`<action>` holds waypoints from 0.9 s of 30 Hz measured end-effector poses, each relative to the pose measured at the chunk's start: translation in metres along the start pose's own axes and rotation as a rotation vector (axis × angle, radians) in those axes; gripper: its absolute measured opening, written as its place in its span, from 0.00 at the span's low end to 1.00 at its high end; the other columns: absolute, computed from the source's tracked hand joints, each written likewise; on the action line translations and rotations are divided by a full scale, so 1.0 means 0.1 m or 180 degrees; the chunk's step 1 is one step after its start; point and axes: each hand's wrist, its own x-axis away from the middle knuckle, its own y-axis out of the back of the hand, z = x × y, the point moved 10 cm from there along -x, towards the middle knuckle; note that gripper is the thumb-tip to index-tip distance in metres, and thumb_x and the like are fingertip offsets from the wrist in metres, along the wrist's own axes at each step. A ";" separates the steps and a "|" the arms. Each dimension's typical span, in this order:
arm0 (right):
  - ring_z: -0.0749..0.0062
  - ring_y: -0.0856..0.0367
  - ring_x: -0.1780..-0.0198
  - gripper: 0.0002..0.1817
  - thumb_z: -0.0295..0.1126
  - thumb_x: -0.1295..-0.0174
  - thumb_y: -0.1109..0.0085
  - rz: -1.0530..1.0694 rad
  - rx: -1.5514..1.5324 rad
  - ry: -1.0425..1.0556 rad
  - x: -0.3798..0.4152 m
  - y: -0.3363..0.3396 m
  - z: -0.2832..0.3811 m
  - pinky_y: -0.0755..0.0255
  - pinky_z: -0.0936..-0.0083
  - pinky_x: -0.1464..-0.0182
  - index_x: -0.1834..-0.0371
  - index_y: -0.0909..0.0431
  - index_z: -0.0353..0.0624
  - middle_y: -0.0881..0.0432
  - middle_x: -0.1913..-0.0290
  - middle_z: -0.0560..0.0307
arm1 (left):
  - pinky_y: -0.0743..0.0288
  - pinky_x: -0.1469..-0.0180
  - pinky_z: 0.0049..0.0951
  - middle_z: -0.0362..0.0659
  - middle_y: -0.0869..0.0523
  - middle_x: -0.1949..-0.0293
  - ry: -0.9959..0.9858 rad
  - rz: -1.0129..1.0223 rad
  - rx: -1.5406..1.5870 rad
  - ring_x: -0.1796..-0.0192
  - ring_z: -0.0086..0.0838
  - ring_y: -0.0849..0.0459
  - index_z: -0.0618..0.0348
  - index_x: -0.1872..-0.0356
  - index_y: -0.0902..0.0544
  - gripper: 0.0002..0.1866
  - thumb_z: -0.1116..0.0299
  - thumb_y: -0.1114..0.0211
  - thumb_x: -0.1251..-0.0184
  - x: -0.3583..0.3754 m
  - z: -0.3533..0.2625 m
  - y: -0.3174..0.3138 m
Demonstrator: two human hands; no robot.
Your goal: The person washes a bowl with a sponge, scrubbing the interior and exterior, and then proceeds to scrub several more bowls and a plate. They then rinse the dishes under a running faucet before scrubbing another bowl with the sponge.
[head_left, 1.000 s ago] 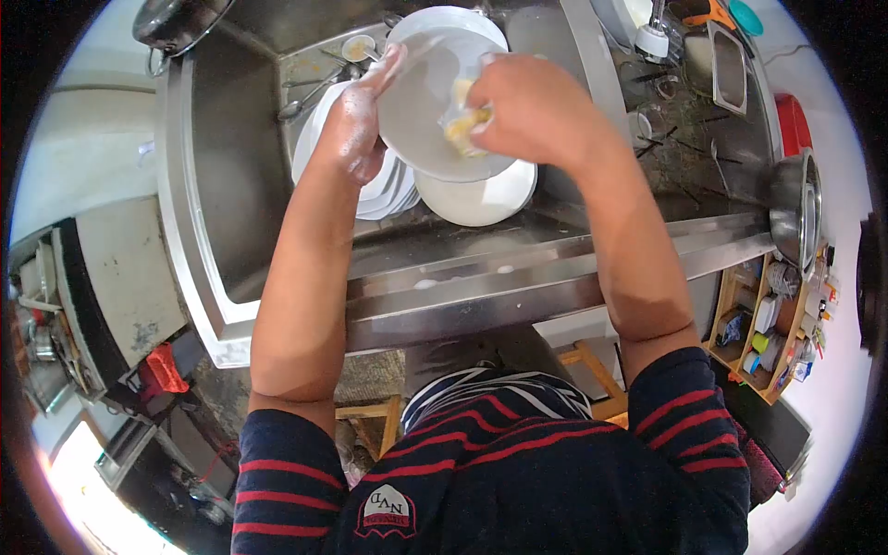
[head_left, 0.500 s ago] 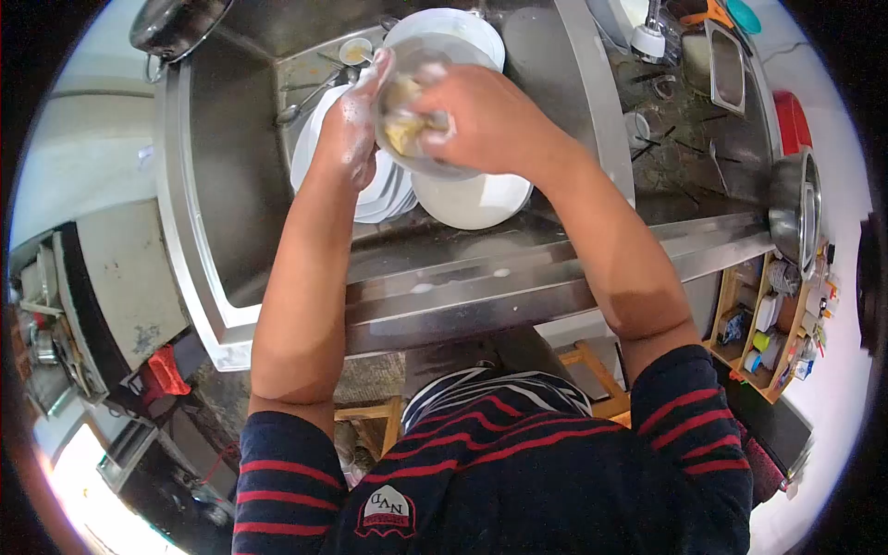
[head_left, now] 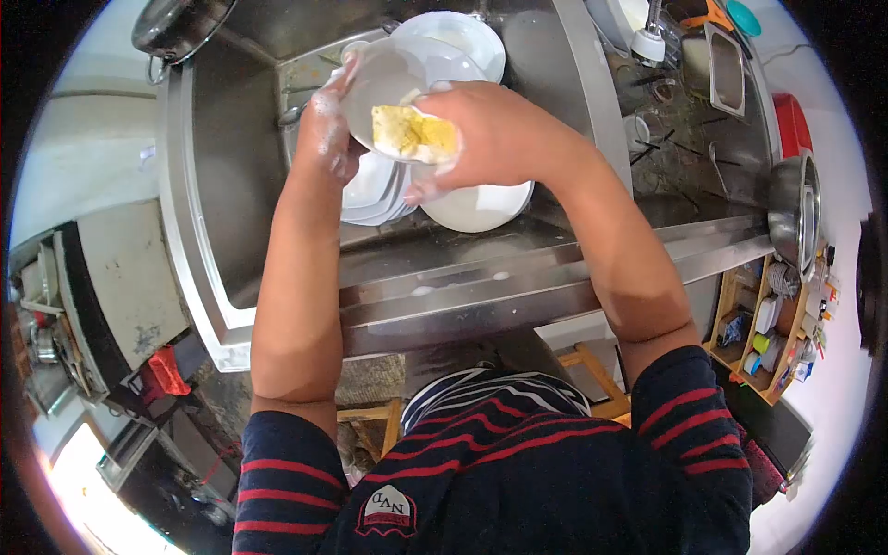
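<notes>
My left hand (head_left: 326, 125), covered in suds, grips the left rim of a white plate (head_left: 388, 74) held tilted over the steel sink (head_left: 231, 176). My right hand (head_left: 490, 134) presses a yellow sponge (head_left: 412, 134) against the plate's lower edge. Under my hands a stack of white plates (head_left: 375, 194) lies in the basin, with another white plate (head_left: 476, 205) to its right and one more (head_left: 467, 37) at the far side.
A dark pot (head_left: 171, 23) sits at the sink's far left corner. Spoons (head_left: 291, 111) lie in the basin. A steel bowl (head_left: 795, 208) and a red object (head_left: 794, 120) stand on the right counter. A wooden shelf (head_left: 772, 324) with small items stands lower right.
The plate has tilted and moved slightly left and up. My right hand slid the sponge from inside the plate toward its lower edge, so the sponge now shows plainly.
</notes>
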 end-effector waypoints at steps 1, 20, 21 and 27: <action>0.46 0.18 0.57 0.21 0.41 0.53 0.35 -0.0001 0.0000 0.0003 0.01 -0.03 -0.01 0.26 0.59 0.52 0.59 0.17 0.39 0.17 0.61 0.39 | 0.26 0.42 0.38 0.49 0.20 0.44 0.0010 0.0054 0.0051 0.45 0.37 0.20 0.62 0.38 0.29 0.26 0.51 0.51 0.26 -0.02 0.00 0.01; 0.56 0.17 0.55 0.17 0.29 0.43 0.37 -0.1932 -0.4868 -0.0503 0.08 0.52 -1.11 0.25 0.67 0.52 0.52 0.23 0.34 0.18 0.58 0.43 | 0.34 0.34 0.47 0.48 0.21 0.43 -0.0510 0.1247 0.1661 0.40 0.40 0.23 0.62 0.38 0.29 0.24 0.58 0.45 0.28 0.11 -0.27 -0.20; 0.56 0.17 0.55 0.17 0.29 0.43 0.37 -0.1934 -0.4867 -0.0505 0.04 0.51 -1.05 0.25 0.67 0.52 0.52 0.23 0.34 0.18 0.58 0.43 | 0.30 0.38 0.43 0.46 0.19 0.46 -0.0679 0.1170 0.1448 0.43 0.36 0.21 0.62 0.41 0.27 0.21 0.60 0.45 0.28 0.14 -0.31 -0.23; 0.58 0.20 0.53 0.22 0.36 0.48 0.32 -0.2342 -0.0206 0.0233 0.13 0.80 -0.10 0.26 0.69 0.51 0.50 0.21 0.38 0.19 0.57 0.46 | 0.24 0.52 0.24 0.40 0.15 0.56 -0.1201 0.0716 -0.0533 0.57 0.22 0.17 0.64 0.51 0.20 0.14 0.72 0.33 0.37 0.20 -0.12 -0.34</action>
